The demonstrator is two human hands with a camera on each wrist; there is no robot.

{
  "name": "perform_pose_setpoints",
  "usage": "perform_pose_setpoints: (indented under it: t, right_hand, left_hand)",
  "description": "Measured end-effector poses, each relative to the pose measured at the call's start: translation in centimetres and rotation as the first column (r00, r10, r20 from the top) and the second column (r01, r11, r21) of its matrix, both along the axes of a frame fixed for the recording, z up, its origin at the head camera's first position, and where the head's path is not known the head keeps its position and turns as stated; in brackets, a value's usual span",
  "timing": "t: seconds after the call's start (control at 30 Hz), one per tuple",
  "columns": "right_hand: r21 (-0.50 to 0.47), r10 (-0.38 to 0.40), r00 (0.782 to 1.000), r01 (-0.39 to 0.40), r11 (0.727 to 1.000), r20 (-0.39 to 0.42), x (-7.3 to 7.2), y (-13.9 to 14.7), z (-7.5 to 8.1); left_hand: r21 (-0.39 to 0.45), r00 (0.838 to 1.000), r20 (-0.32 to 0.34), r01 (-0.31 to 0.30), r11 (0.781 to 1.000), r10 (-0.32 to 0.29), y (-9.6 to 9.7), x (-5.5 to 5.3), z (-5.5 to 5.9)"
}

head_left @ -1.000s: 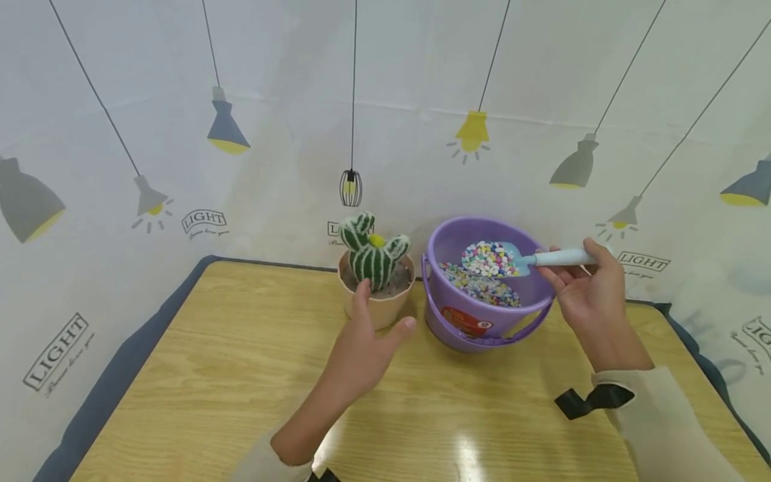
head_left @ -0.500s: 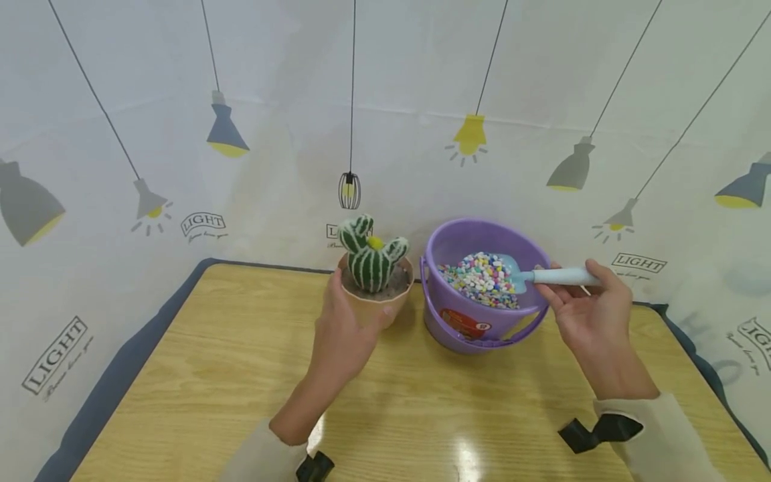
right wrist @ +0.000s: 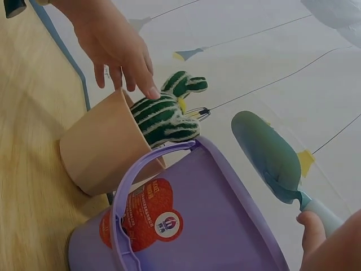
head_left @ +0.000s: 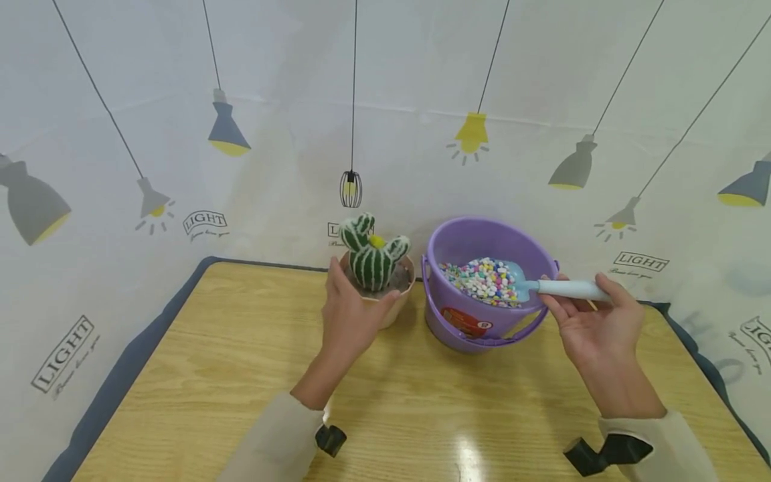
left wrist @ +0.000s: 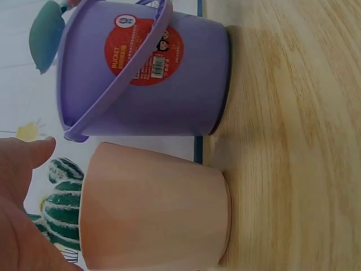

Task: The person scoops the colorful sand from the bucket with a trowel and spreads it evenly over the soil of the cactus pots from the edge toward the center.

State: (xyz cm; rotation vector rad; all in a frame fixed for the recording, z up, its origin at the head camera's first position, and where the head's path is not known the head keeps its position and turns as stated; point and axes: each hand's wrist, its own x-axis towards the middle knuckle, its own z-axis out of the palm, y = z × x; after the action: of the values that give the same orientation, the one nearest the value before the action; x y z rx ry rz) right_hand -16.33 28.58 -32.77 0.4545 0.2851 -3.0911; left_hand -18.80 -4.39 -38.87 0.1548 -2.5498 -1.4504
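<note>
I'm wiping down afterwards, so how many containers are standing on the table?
2: the pot with the cactus, near the left hand, and the bucket, right of the pot. None seems hidden.

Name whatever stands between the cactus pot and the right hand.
The purple bucket, with the loaded blue scoop above it, as the head view shows.

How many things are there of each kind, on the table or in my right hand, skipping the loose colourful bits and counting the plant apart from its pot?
Bucket: 1
Scoop: 1
Pot: 1
Cactus: 1
Total: 4
</note>
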Motion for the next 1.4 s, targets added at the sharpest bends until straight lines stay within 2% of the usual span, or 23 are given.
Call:
perform_pose_setpoints:
  t: [0.3,0.5,0.63,0.83,1.03,1.23,1.4]
  right_hand:
    - [0.012,0.005,1.000,-0.004,1.000,-0.003,0.8,0.1,-0.4]
    - [0.044,0.026,1.000,-0.027,0.999,0.002,1.5,-0.3,-0.6]
    - [0.045,0.040,0.999,-0.041,0.998,0.017,1.9,-0.4,-0.8]
    - [0.057,0.047,0.999,-0.048,0.997,0.020,2.3,-0.7,-1.1]
    - [0.096,0.048,0.999,-0.050,0.994,0.016,2.7,-1.3,-1.5]
    - [0.121,0.055,0.998,-0.059,0.991,0.038,2.9,-1.9,-1.6]
    - [0.130,0.059,0.997,-0.065,0.989,0.047,3.2,-2.4,-1.8]
  left_hand:
    - [-0.051,0.997,0.071,-0.004,0.999,0.007,0.7,-1.9,-0.9]
    - [-0.093,0.996,0.072,-0.042,0.995,0.049,0.5,-2.5,-1.4]
    - [-0.061,0.997,0.069,-0.042,0.997,0.046,0.3,-2.7,-1.5]
    - [-0.027,0.997,0.075,0.002,1.000,0.000,-0.2,-3.0,-1.2]
    - [0.018,0.994,0.073,0.086,0.996,-0.087,-1.0,-3.2,-1.3]
    - [0.073,0.983,0.082,0.157,0.985,-0.162,-2.0,-3.0,-1.3]
    - [0.078,0.969,0.129,0.200,0.977,-0.209,-2.8,-2.9,-1.2]
